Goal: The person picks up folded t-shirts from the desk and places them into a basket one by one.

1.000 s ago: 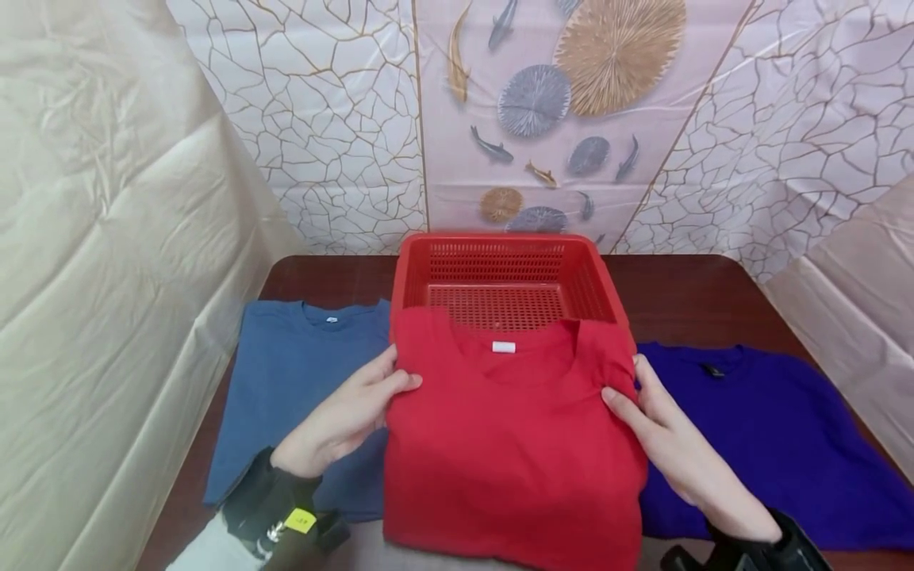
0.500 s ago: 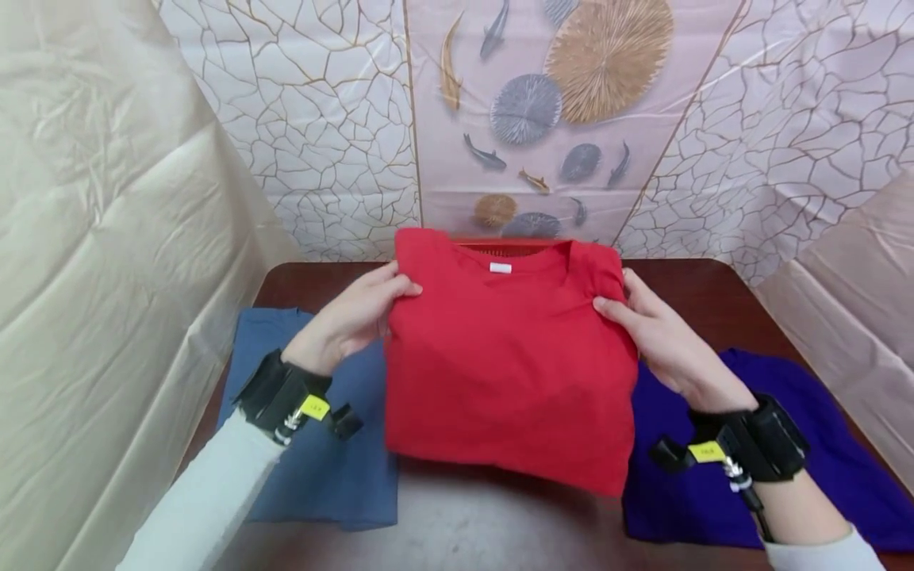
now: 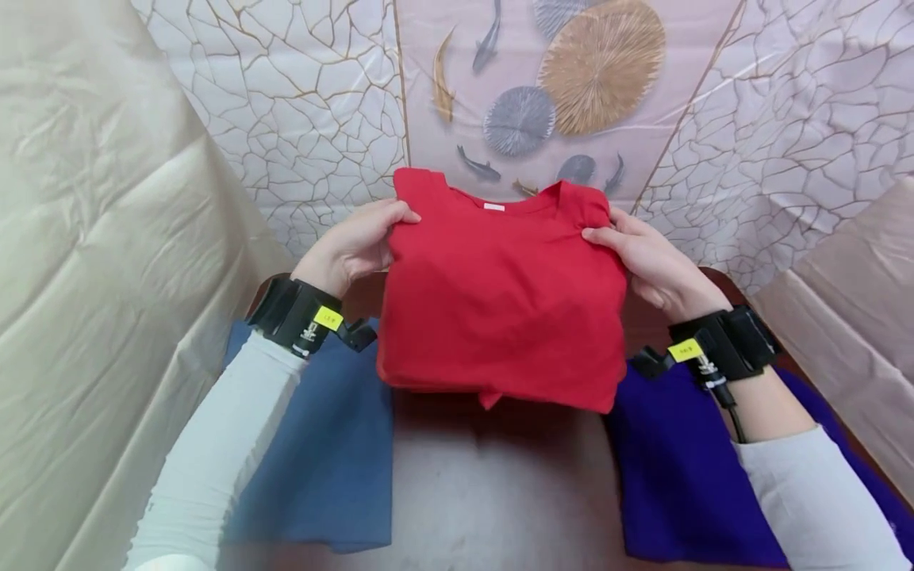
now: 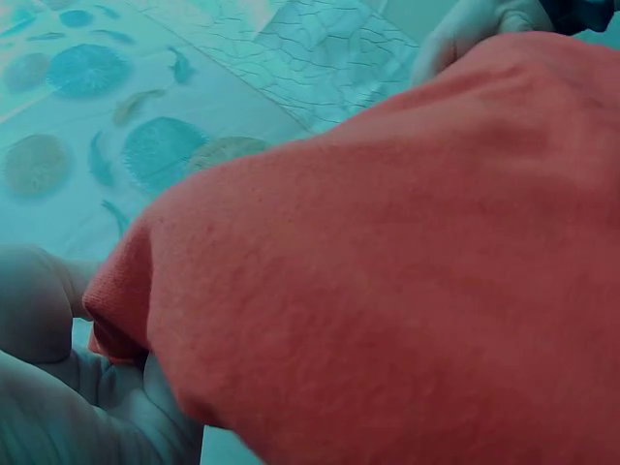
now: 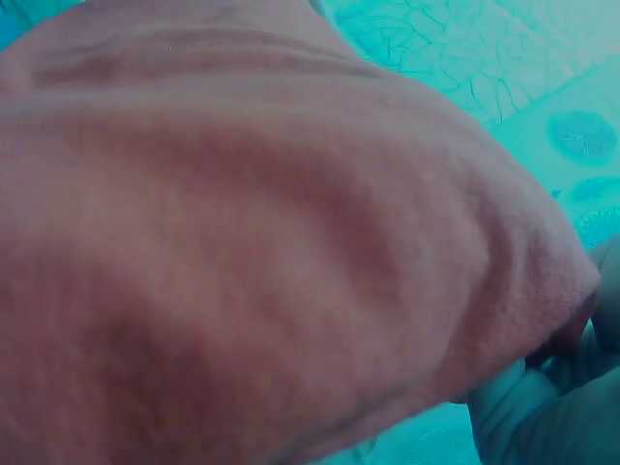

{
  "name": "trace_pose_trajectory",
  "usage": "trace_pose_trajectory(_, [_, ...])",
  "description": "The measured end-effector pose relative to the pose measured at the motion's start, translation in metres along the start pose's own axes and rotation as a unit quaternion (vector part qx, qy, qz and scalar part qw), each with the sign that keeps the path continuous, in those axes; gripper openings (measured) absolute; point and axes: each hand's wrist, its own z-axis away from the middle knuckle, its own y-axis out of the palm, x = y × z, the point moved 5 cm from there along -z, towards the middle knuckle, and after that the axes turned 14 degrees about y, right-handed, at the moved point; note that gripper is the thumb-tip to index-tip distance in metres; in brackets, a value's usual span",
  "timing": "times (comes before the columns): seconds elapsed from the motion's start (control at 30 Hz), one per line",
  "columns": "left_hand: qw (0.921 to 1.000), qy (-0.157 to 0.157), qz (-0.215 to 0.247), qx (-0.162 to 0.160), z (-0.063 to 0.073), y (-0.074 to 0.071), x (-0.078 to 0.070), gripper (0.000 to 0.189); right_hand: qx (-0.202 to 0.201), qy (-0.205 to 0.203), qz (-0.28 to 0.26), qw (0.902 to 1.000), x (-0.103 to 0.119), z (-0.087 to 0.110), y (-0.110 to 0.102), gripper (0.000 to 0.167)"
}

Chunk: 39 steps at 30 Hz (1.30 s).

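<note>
A folded red T-shirt [image 3: 503, 301] with a white neck label hangs in the air, its collar side up. My left hand [image 3: 364, 238] pinches its upper left corner, thumb in front. At the upper right corner my right hand [image 3: 646, 258] grips the cloth the same way. In the left wrist view the red cloth [image 4: 387, 262] fills most of the picture, with the left fingers [image 4: 44, 300] at its edge. The right wrist view shows the cloth [image 5: 271, 242] close up, with the right hand [image 5: 562, 397] at its corner. The red basket seen earlier is hidden behind the shirt.
A folded blue T-shirt [image 3: 321, 468] lies on the left of the brown table, and a dark purple one [image 3: 693, 476] on the right. Between them is a grey surface [image 3: 500, 492]. Patterned sheets [image 3: 300, 103] stand behind, and cream cloth [image 3: 93, 277] hangs at the left.
Both hands have lifted the red T-shirt up and away from me over the table. It now covers the basket from view, and the grey surface beneath has come into sight.
</note>
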Motion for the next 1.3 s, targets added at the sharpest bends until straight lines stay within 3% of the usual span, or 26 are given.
trace_pose_trajectory(0.1, [0.9999,0.004,0.011,-0.007,-0.009,-0.002,-0.004,0.025,0.008,-0.005,-0.014,0.9999,0.006,-0.011,-0.001,0.042])
trace_pose_trajectory(0.2, [0.9997,-0.008,0.018,-0.016,-0.021,-0.007,0.003,0.015,0.007,0.000,-0.014,0.9999,0.003,-0.028,-0.007,0.043])
trace_pose_trajectory(0.47, [0.9944,-0.089,0.011,-0.055,-0.040,-0.028,0.070,0.014,0.001,0.062,0.021,0.9978,-0.043,-0.076,-0.022,0.052])
trace_pose_trajectory(0.63, [0.9921,-0.110,-0.010,-0.059,-0.049,-0.037,0.102,0.015,0.011,0.101,0.051,0.9936,-0.064,-0.100,-0.026,0.063])
trace_pose_trajectory(0.77, [0.9870,-0.138,-0.047,-0.067,-0.055,-0.042,0.122,0.032,0.012,0.120,0.061,0.9908,-0.080,-0.116,-0.030,0.063])
trace_pose_trajectory(0.87, [0.9826,-0.161,-0.065,-0.066,-0.058,-0.043,0.133,0.063,0.003,0.129,0.073,0.9890,-0.091,-0.124,-0.033,0.054])
trace_pose_trajectory(0.97, [0.9808,-0.168,-0.083,-0.055,-0.062,-0.042,0.137,0.079,-0.008,0.133,0.100,0.9861,-0.098,-0.129,-0.035,0.038])
trace_pose_trajectory(1.07, [0.9799,-0.160,-0.109,-0.048,-0.064,-0.043,0.136,0.078,-0.026,0.135,0.130,0.9818,-0.101,-0.130,-0.036,0.028])
trace_pose_trajectory(1.17, [0.9783,-0.142,-0.141,-0.051,-0.059,-0.045,0.128,0.070,-0.040,0.136,0.170,0.9751,-0.099,-0.125,-0.036,0.041])
trace_pose_trajectory(1.23, [0.9741,-0.111,-0.189,-0.054,-0.053,-0.047,0.119,0.063,-0.047,0.123,0.214,0.9680,-0.095,-0.118,-0.035,0.056])
trace_pose_trajectory(1.3, [0.9600,-0.057,-0.269,-0.054,-0.045,-0.046,0.104,0.056,-0.062,0.094,0.279,0.9537,-0.087,-0.107,-0.036,0.066])
